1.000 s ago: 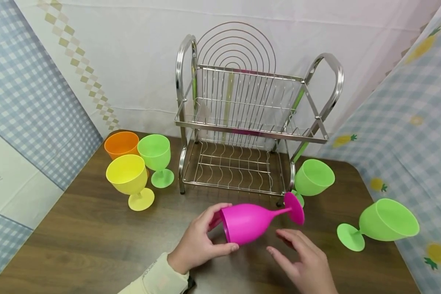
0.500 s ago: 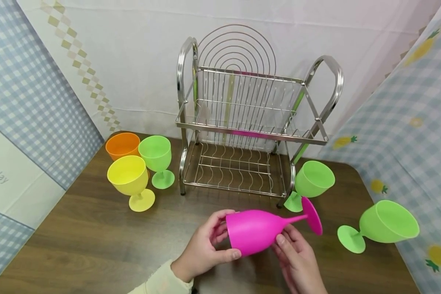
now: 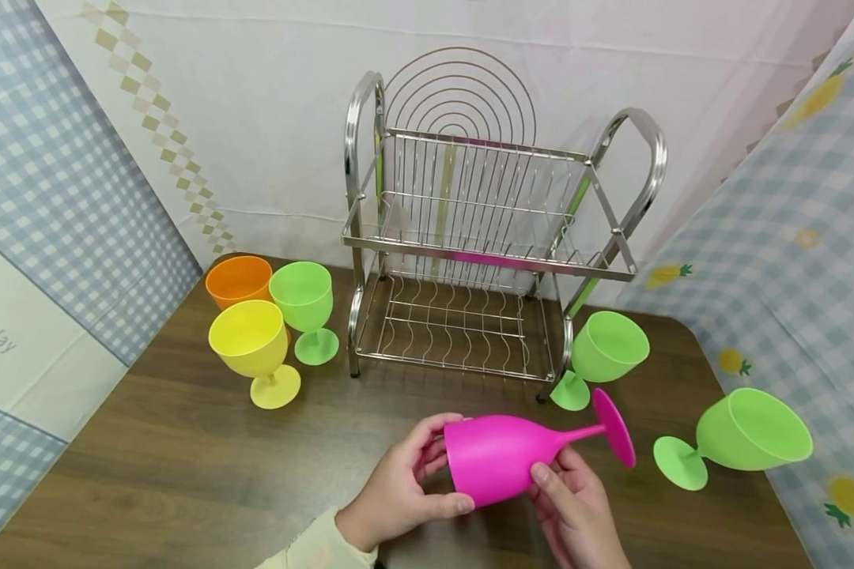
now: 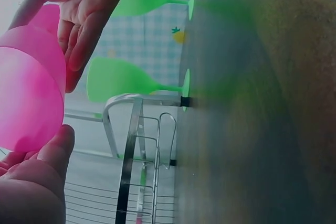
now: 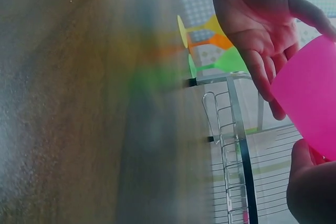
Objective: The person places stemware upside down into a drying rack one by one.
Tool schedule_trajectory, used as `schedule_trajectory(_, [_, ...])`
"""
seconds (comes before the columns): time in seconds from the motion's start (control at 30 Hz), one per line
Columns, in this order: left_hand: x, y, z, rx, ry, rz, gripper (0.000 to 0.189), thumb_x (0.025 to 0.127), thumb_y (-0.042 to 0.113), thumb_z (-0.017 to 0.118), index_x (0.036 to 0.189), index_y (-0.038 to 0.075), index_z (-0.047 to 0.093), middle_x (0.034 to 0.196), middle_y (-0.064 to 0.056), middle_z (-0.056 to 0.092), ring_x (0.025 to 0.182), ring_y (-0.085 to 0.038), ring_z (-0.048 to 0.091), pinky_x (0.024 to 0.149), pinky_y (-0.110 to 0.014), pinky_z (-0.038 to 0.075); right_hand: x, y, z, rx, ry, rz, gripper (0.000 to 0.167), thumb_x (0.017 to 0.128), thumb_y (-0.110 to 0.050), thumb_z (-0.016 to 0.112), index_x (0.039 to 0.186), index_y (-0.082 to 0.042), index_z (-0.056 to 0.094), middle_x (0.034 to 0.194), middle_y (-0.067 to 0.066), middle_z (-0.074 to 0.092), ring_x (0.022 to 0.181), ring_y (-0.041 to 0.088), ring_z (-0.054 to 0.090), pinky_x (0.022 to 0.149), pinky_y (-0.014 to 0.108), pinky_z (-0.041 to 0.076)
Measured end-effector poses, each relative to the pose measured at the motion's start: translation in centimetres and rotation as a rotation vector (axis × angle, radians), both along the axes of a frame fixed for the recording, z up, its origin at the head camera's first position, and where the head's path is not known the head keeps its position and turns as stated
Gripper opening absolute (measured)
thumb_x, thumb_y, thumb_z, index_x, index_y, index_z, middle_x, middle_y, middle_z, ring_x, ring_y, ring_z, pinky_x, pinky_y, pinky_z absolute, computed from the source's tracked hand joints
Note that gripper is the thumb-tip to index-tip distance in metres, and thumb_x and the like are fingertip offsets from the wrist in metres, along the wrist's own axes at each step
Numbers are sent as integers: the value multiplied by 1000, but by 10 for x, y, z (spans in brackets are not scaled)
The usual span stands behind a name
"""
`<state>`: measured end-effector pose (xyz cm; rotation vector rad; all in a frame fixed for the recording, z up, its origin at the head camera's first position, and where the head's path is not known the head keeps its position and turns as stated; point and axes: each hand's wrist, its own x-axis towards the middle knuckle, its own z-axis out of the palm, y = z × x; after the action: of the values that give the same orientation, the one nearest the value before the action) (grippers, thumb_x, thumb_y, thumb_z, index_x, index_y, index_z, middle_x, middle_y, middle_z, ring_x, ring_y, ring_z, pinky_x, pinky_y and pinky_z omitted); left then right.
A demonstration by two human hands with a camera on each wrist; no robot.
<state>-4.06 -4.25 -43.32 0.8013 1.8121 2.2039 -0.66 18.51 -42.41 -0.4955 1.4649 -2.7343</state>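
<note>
A pink plastic goblet lies sideways in the air between my two hands, its rim toward the left and its round foot toward the right. My left hand holds the bowl near the rim, thumb on the near side and fingers on the far side. My right hand grips the bowl's narrow end beside the stem, its thumb on the near surface. In the left wrist view the pink goblet shows its open mouth. Both hands also appear around the bowl in the right wrist view.
A two-tier metal dish rack stands at the back centre. Yellow, orange and green goblets stand left of it. Two green goblets are on the right, the nearer one close to the checked cloth.
My right hand has come onto the goblet's narrow end, where before it was apart. The goblet and both hands have shifted right and slightly toward me.
</note>
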Motion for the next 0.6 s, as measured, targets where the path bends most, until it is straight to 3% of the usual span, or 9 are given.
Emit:
schedule_trajectory(0.2, [-3,-1,-1,-3,83,-21,77,80,4,83,146,4,42,146,-13,51,130,-25,55,111,-36,43,0,1,6,85,-18,-77,42,97,18,41,129,-2,60,115,9,69,101,16,69,91,29,57])
schedule_trajectory(0.33, [-6,-4,0,-51,99,2,78,82,7,83,147,4,42,150,-12,48,133,-25,52,113,-36,40,-2,4,14,270,-16,-217,46,92,22,49,122,-8,66,110,7,71,99,13,70,87,26,58])
schedule_trajectory(0.5, [-12,-15,2,-124,62,135,72,84,10,81,146,2,44,148,-14,50,136,-28,49,111,-35,41,-7,13,25,475,-35,-393,48,85,23,59,116,-13,70,104,5,73,95,11,71,82,22,58])
schedule_trajectory(0.6, [-18,-25,1,-168,42,262,70,85,15,81,145,5,47,147,-12,51,136,-28,50,110,-31,42,-9,20,32,506,-42,-436,46,84,23,62,113,-11,70,102,4,73,93,11,71,82,20,58])
